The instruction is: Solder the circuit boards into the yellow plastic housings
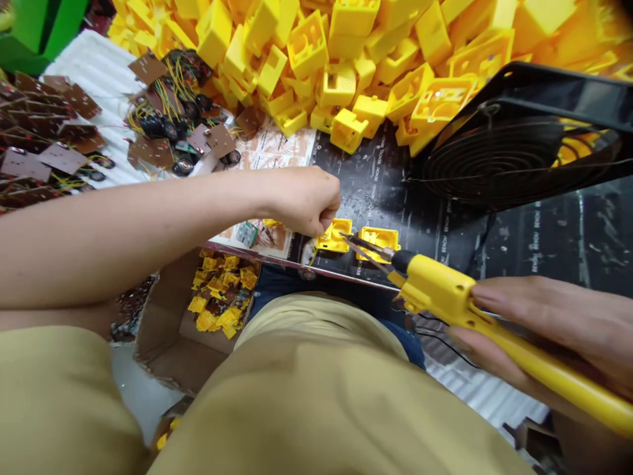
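My left hand (314, 198) is closed, its fingertips gripping the upper left edge of a small open yellow plastic case (337, 237) on the black bench. My right hand (548, 330) is wrapped around a yellow soldering gun (440, 284), whose thin metal tip reaches into that case. A second open yellow case half (378, 243) lies just to the right, behind the tip. A small green part (246, 233) sits near the bench edge, below my left forearm. What lies inside the gripped case is too small to make out.
Yellow cases (341, 72) are heaped at the back. A black fan (524, 138) stands at right. Brown circuit boards (153, 152) with wires and small round parts lie at left. Below the bench edge, a cardboard box (173, 349) holds yellow pieces.
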Demonstrator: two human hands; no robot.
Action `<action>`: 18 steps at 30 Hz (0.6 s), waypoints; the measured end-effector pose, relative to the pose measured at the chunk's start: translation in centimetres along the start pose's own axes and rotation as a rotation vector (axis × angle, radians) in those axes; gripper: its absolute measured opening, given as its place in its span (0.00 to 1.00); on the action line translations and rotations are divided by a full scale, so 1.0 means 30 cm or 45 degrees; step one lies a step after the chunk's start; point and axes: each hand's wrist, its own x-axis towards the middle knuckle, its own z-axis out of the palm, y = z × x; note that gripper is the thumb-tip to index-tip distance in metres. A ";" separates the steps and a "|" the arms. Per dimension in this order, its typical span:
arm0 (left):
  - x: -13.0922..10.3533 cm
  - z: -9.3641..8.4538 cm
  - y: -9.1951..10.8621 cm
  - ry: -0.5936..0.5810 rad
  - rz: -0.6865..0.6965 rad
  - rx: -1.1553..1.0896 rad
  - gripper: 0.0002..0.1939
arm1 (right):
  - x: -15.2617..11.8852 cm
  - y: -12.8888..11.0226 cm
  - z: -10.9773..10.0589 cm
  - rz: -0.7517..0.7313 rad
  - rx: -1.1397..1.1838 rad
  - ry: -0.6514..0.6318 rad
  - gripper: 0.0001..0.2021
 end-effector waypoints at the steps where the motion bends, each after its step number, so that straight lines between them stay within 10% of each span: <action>1: 0.011 0.000 -0.008 0.010 0.009 -0.006 0.09 | 0.009 0.001 0.006 -0.093 0.029 -0.014 0.17; 8: 0.039 -0.007 -0.002 0.028 -0.105 0.018 0.05 | 0.031 -0.023 0.031 -0.136 0.045 -0.075 0.03; 18: 0.030 -0.001 0.042 -0.079 -0.008 0.224 0.03 | 0.132 -0.046 0.013 -0.353 -0.008 -0.067 0.07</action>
